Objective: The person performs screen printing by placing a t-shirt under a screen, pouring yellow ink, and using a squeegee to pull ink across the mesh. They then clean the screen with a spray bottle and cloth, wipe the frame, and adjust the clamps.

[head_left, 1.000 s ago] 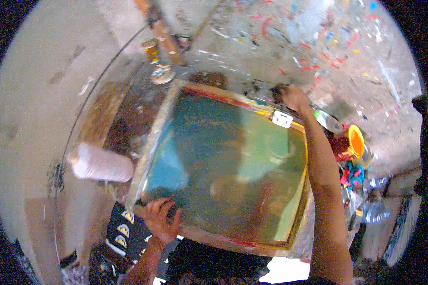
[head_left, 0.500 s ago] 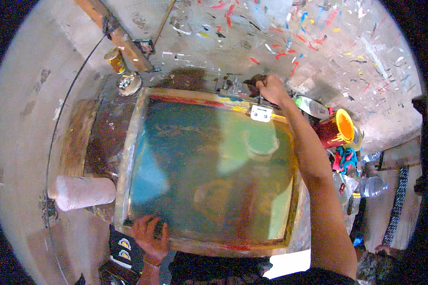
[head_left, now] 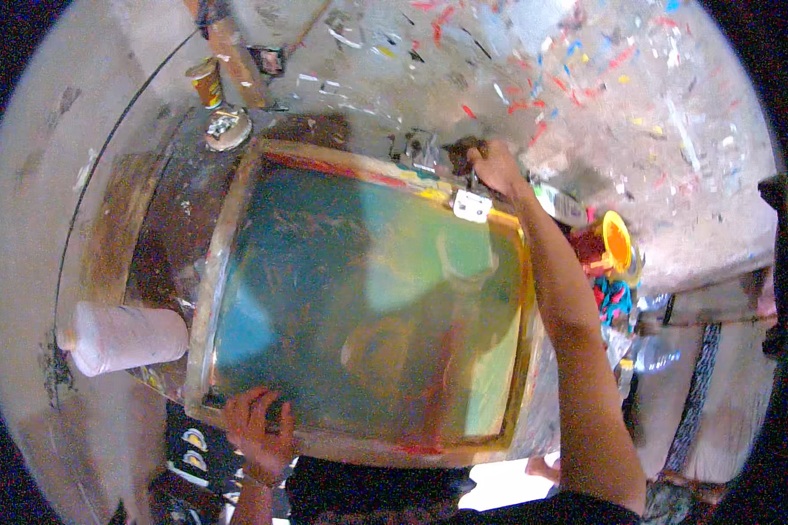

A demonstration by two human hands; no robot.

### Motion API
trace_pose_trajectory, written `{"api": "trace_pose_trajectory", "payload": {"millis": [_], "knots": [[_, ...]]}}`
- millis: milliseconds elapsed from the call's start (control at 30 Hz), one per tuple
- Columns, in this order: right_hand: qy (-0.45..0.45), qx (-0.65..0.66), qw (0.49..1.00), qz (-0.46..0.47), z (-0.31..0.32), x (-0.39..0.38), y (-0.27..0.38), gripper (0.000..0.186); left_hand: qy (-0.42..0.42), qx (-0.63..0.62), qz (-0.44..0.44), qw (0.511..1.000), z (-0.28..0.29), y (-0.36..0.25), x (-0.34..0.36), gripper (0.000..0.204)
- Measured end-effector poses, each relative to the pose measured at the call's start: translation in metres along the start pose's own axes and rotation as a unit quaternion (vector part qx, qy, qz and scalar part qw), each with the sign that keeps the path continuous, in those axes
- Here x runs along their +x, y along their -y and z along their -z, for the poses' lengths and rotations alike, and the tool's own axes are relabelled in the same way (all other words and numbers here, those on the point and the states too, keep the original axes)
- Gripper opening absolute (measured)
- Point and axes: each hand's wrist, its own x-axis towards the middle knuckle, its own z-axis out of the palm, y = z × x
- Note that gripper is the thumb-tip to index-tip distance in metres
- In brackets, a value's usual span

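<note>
A wooden-framed printing screen (head_left: 204, 350) with a dark green mesh lies flat in the middle. Over its near left corner my left hand (head_left: 261, 430) curls its fingers, gripping the near rail. Past the far rail, my right arm stretches forward. There my right hand (head_left: 499, 166) is closed on a dark lump (head_left: 464, 155) beside a metal clamp (head_left: 422, 150); the fingers partly hide it, so its kind cannot be made out. A white hinge plate (head_left: 472, 206) sits on the far rail, just nearer than that hand.
Left of the screen lies a large pale bottle (head_left: 131, 337). A small can (head_left: 205, 83) and a round lid (head_left: 228, 129) stand at the far left. To the right are a red tub with an orange mouth (head_left: 617, 241), coloured rags (head_left: 613, 300) and a plastic bottle (head_left: 655, 355). A paint-spattered wall rises behind.
The whole view has swung, so the screen and the things around it sit further left. Both hands keep their places, the left on the near rail, the right at the far clamp.
</note>
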Motion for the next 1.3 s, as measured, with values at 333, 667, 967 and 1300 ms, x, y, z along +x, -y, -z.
{"api": "trace_pose_trajectory", "payload": {"millis": [333, 667, 967, 1300], "knots": [[-0.075, -0.043, 0.996, 0.02, -0.005, -0.006, 0.012, 0.036, -0.033, 0.006, -0.015, 0.999, 0.0, 0.007, 0.0, 0.026], [0.057, -0.133, 0.989, -0.008, 0.008, 0.002, 0.016, 0.036, -0.036, -0.007, -0.027, 0.999, -0.001, 0.005, 0.001, 0.022], [-0.017, 0.059, 0.996, -0.059, -0.01, -0.005, -0.007, 0.033, -0.047, -0.012, -0.007, 0.999, 0.0, 0.002, 0.002, 0.024], [0.036, -0.224, 0.972, -0.055, -0.011, 0.003, 0.003, 0.032, -0.033, -0.02, -0.026, 0.999, -0.003, 0.004, 0.002, 0.023]]}}
